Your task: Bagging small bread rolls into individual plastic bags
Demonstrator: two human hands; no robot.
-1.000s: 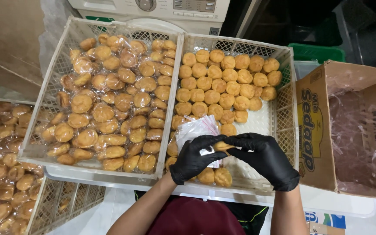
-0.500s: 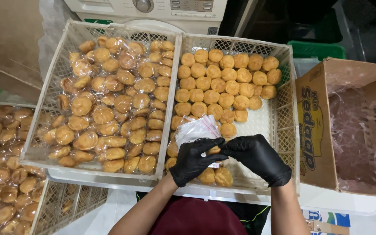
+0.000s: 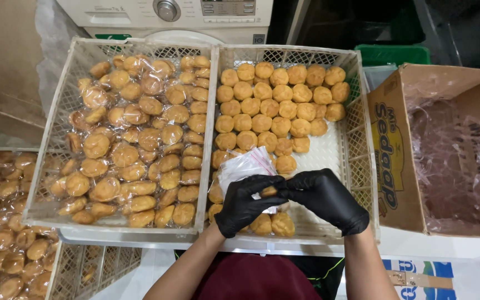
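Observation:
Both my hands wear black gloves and meet over the near edge of the right crate (image 3: 356, 139). My left hand (image 3: 245, 204) grips a small stack of clear plastic bags (image 3: 245, 165) with a red strip. My right hand (image 3: 326, 200) pinches a round golden pastry (image 3: 268, 192) against the bags, between the two hands. Beneath them lie several bare golden pastries (image 3: 276, 108) in rows in the right crate. The left crate (image 3: 65, 105) is filled with pastries wrapped singly in clear plastic (image 3: 134, 144).
A third crate of wrapped pastries (image 3: 1, 222) sits lower at the left. An open cardboard box lined with clear plastic (image 3: 451, 155) stands at the right. A white appliance (image 3: 168, 16) is behind the crates, and a green bin (image 3: 393, 54) at the back right.
My hands have drawn closer together, the right one closing in on the pastry at the bags. The bags have shifted slightly. The crates have not moved.

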